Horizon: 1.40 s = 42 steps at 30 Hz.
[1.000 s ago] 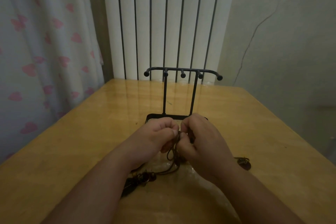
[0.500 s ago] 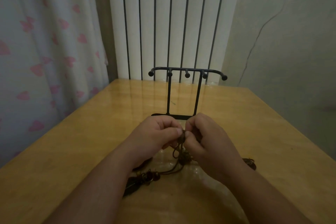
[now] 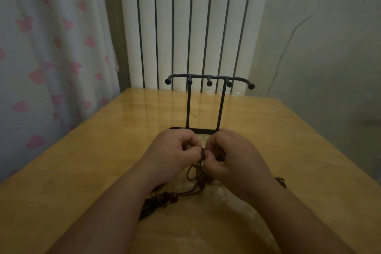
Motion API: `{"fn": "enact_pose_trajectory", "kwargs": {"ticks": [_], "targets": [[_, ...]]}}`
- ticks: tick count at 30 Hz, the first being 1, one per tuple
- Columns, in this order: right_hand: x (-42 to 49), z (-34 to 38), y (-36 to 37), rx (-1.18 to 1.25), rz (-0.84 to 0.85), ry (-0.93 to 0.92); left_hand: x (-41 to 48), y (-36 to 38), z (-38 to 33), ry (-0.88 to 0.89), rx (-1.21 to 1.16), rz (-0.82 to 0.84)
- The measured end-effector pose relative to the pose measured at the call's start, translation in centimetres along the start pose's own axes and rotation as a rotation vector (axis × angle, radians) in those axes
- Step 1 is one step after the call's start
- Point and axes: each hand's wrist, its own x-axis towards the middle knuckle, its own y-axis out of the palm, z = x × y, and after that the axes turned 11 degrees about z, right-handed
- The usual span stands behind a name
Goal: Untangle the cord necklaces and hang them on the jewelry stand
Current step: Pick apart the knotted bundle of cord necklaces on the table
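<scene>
Only the head view to go on here. My left hand (image 3: 173, 154) and right hand (image 3: 233, 161) are parked just in front of the jewelry stand (image 3: 208, 105), both curled up, fingertips pinching the same knot in the cord necklaces (image 3: 198, 168) bunched between them. Loose loops droop onto the counter (image 3: 82, 171), and a beaded pendant cluster (image 3: 162, 199) trails nearer me, off to the stand's left. Every peg on the stand is bare, so I'd say we're mid-untangle with nothing hung. The next move probably calls for gently teasing one loop loose, not yanking it tighter.
</scene>
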Motion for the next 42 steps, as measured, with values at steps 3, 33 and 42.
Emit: {"fn": "enact_pose_trajectory", "kwargs": {"ticks": [3,33,42], "targets": [[0.03,0.15,0.02,-0.039,0.028,-0.001,0.02,0.09,-0.02,-0.003,0.026,0.002],[0.41,-0.33,0.89,0.002,-0.116,0.037,0.48,0.59,-0.36,-0.065,-0.199,-0.044],[0.18,-0.41,0.28,0.016,-0.053,0.046,0.34,0.46,0.1,-0.055,-0.049,-0.055]]}}
